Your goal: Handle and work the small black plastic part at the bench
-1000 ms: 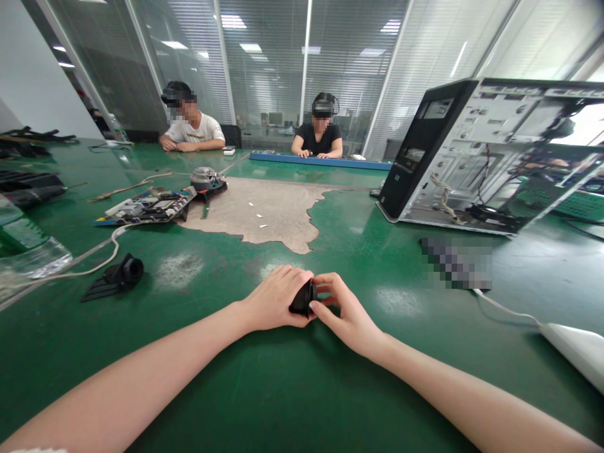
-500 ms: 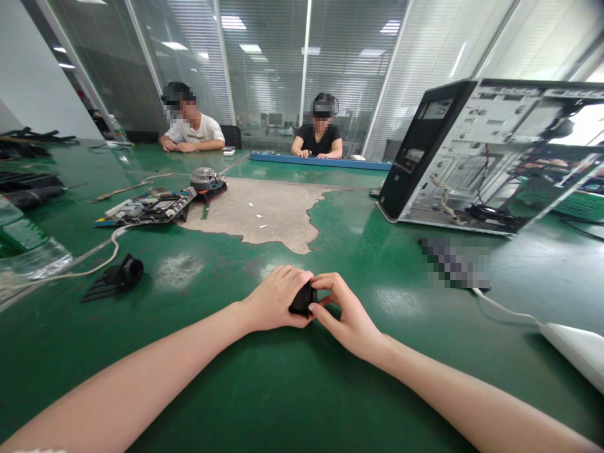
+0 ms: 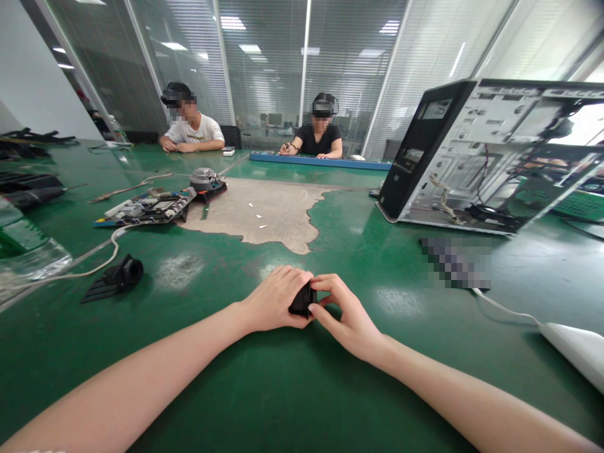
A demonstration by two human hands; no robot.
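Observation:
Just above the green tabletop, or resting on it, a small black rounded part (image 3: 302, 301) sits between my two hands; its exact kind is hard to make out. My left hand (image 3: 276, 299) is wrapped over its left side and top, covering much of it. From the right, my right hand (image 3: 346, 314) pinches the part's ringed edge between thumb and fingertips. A black bracket with a round, tube-like mount (image 3: 125, 274) lies further left on the table.
An open computer case (image 3: 472, 157) stands at the right, near a blurred dark strip (image 3: 453, 261) and a white corded device (image 3: 578, 349). To the left are a circuit board (image 3: 155, 206), a cooling fan (image 3: 206, 180) and a plastic bottle (image 3: 31, 245). Two people (image 3: 195, 131) sit opposite.
My hands and the black part stay almost still. Across the table, the person in the black shirt has moved one hand out to the left and raised it slightly.

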